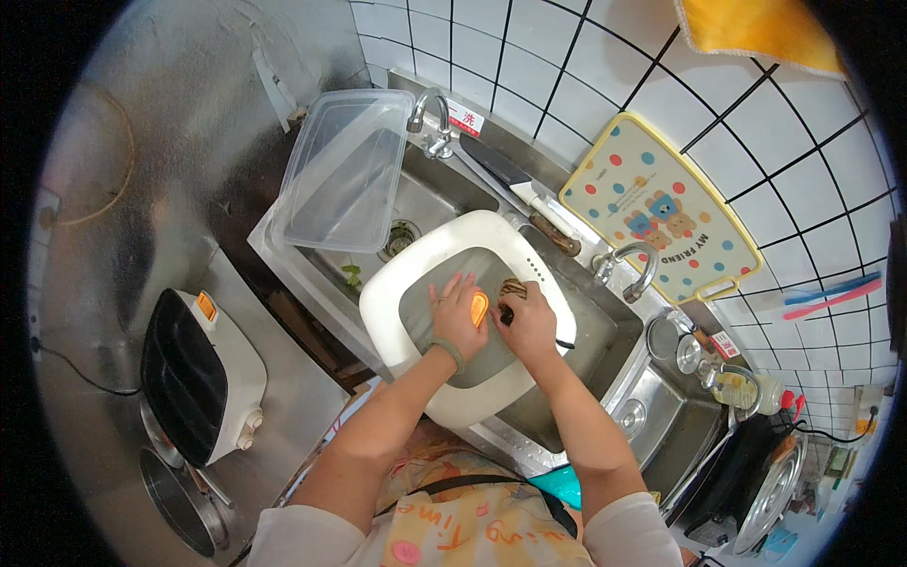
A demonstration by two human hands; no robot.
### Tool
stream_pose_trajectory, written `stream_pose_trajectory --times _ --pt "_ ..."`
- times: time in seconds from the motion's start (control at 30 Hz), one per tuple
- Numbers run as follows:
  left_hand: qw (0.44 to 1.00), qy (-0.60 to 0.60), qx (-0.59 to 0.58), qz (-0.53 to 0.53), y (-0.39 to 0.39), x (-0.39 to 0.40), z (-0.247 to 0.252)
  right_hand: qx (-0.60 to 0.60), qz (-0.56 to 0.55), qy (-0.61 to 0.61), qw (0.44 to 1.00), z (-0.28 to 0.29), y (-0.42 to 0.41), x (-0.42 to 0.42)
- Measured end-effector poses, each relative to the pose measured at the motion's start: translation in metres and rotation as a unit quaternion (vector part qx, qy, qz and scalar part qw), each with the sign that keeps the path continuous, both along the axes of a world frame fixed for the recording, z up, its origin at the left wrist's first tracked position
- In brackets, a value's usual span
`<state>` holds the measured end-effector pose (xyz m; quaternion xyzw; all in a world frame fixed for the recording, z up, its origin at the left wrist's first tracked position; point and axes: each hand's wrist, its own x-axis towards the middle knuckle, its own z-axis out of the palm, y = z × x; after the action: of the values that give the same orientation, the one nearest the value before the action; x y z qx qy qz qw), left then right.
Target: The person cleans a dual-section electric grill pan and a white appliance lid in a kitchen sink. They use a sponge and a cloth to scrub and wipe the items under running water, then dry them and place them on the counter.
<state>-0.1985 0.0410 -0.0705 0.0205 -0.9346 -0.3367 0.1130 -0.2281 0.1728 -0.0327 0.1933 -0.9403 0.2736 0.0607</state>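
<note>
A large white-rimmed lid [425, 273], square with rounded corners and a grey see-through middle, lies across the sink divider. It has a row of small holes near its right edge. My left hand [457, 315] is wrapped around the orange knob [480, 307] at its middle, fingers spread over the panel. My right hand [528, 322] grips a small brown-and-dark striped scrubber [513, 287] against the panel's right side. The fingers partly hide this scrubber, so its exact kind is unclear.
A clear plastic container [347, 170] leans over the left sink basin. Behind are metal taps [429, 117], a knife [496, 164] and a patterned cutting board [659, 205]. A white electric cooker [237, 375] with a black pan stands left. A third basin [659, 407] lies right.
</note>
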Motion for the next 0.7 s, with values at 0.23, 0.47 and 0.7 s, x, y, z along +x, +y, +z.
stream_pose_trajectory --times 0.23,0.47,0.7 --pt "1.000 0.013 0.021 -0.008 0.002 -0.002 -0.002 0.052 -0.056 -0.035 0.996 0.003 0.014 0.003" --pt "1.000 0.006 0.022 -0.010 0.004 0.000 -0.005 0.054 -0.005 -0.021 0.998 -0.002 0.013 0.000" --pt "1.000 -0.013 0.007 -0.010 0.001 -0.006 -0.006 0.150 -0.026 -0.031 0.988 -0.005 -0.005 -0.002"
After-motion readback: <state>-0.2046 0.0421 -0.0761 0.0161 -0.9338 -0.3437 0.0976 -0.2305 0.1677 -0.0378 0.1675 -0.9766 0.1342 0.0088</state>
